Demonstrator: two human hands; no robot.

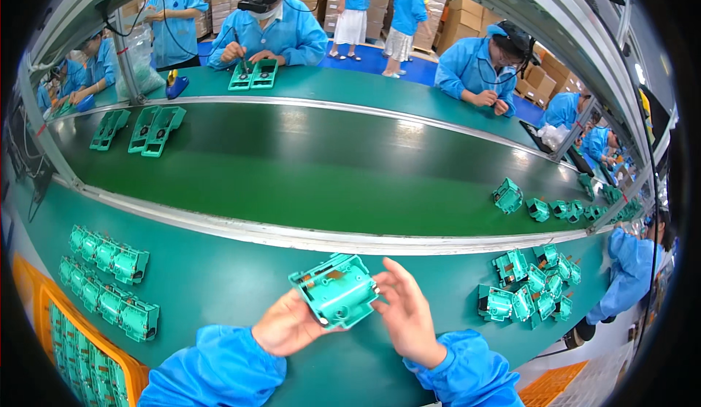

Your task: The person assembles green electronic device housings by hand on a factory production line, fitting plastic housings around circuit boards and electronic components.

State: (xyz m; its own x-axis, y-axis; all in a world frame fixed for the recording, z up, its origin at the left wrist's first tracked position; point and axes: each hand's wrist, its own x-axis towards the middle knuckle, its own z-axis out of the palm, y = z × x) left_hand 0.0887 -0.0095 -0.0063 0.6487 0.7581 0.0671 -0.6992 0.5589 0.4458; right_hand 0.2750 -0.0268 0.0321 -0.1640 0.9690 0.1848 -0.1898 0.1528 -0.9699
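Closest to my camera, between two blue sleeves (219, 370), I have a green plastic housing (340, 291) raised above the surface (219, 279). The left hand (286, 324) holds it, gripping its lower left side, so from that palm the housing lies up and to the right. Its rounded barrel, which I take as the long axis, runs roughly crosswise from the left hand toward the right, the right end angled slightly away from me. The right hand (410, 318) is at that right end, fingers spread and half curled, thumb apart; I cannot tell whether its fingertips touch the edge. The left is the nearer hand, being in contact.

Further out on my left, I see two rows of similar housings (109, 301) on the surface, with an orange crate (130, 365) of more at the lower left. On my right sits a loose cluster of housings (537, 283). Past the metal rail (292, 240), a dark green belt (307, 166) carries further green parts at both ends, and beyond it co-workers in blue (296, 42) handle small items.
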